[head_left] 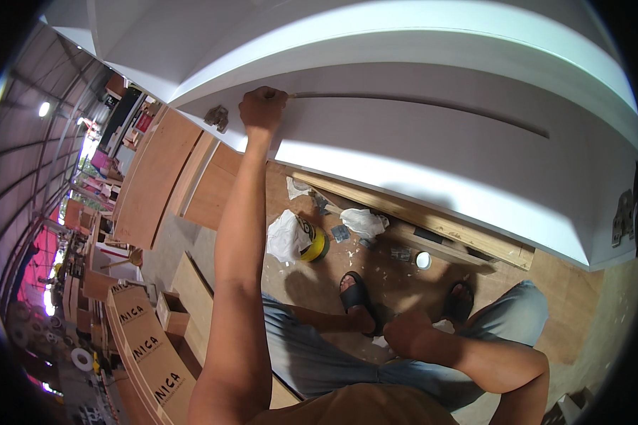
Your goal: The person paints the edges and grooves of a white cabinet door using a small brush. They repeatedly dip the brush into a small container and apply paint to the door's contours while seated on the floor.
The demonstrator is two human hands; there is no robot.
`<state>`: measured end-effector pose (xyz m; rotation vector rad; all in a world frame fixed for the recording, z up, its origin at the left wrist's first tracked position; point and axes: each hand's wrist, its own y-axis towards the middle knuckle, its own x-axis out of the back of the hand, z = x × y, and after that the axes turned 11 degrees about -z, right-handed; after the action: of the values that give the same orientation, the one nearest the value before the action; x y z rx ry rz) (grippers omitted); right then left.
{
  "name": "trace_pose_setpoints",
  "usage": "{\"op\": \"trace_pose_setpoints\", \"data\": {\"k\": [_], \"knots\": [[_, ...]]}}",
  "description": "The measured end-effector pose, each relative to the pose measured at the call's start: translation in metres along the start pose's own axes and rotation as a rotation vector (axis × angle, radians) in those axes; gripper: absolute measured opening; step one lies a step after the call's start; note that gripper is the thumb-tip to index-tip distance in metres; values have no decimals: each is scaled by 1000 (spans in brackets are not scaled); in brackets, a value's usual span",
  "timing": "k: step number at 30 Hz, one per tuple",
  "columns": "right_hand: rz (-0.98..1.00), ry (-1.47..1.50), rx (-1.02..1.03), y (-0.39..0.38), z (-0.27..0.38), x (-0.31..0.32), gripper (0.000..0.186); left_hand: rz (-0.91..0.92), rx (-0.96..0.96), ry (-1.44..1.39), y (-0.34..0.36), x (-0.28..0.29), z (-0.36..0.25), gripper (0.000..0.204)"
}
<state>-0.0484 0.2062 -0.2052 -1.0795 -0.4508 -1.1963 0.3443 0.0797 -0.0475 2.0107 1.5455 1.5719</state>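
Observation:
My left hand (262,110) is curled against the inside of a white cabinet (418,131), at the left end of a long, dark groove (432,103); a small pale tip shows beside the fingers, but what they hold is unclear. A metal hinge (217,117) is fixed just left of this hand, another (622,216) at the far right. My right hand (407,329) is lowered over my lap with curled fingers, white crumpled material partly showing beside it; whether it grips this is hidden.
Beneath the cabinet are wooden boards (439,219), white rags (361,221), a yellow container (312,241), a small white cup (424,261) and my sandaled feet. Plywood panels (152,177), cartons (138,326) and cluttered workshop items stand at the left.

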Motion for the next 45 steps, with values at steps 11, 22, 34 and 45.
{"op": "trace_pose_setpoints", "data": {"k": [11, 22, 34, 45], "knots": [[-54, -6, 6, -4, 1, 1, 19, 68, -102, -206, -27, -12, -30, 20], [-219, 9, 37, -7, -2, -14, 18, 169, -238, -401, -77, -14, -113, 20], [-215, -9, 43, -12, -3, -11, 18, 423, -263, -641, -106, -21, -164, 19], [-186, 6, 1, -8, -2, -6, 19, 237, -290, -385, -78, -13, -109, 21]]}}
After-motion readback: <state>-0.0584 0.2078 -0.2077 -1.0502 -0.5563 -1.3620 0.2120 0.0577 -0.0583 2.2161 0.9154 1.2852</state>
